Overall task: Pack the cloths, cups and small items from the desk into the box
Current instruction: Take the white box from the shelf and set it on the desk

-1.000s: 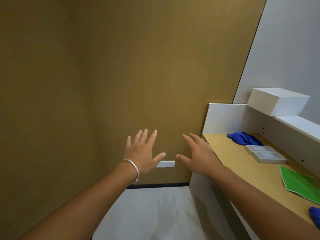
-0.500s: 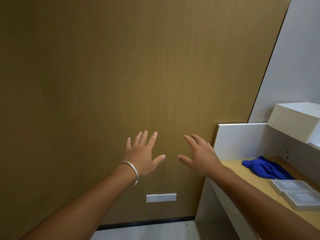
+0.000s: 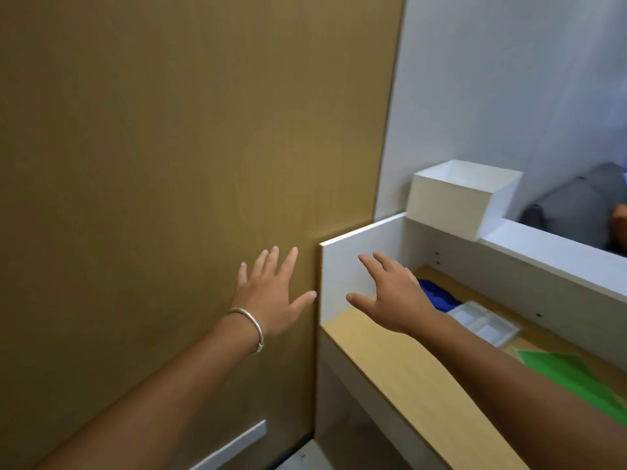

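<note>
Head view: left hand [image 3: 271,296] and right hand [image 3: 393,295] outstretched, apart, fingers spread, empty, right above desk [image 3: 400,371].

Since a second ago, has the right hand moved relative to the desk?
Yes. The right hand was left of the desk's white side panel; now it reaches past it, over the desk.

Both arms reach forward, left hand [image 3: 271,296] and right hand [image 3: 393,293] spread flat, palms down, empty.
</note>
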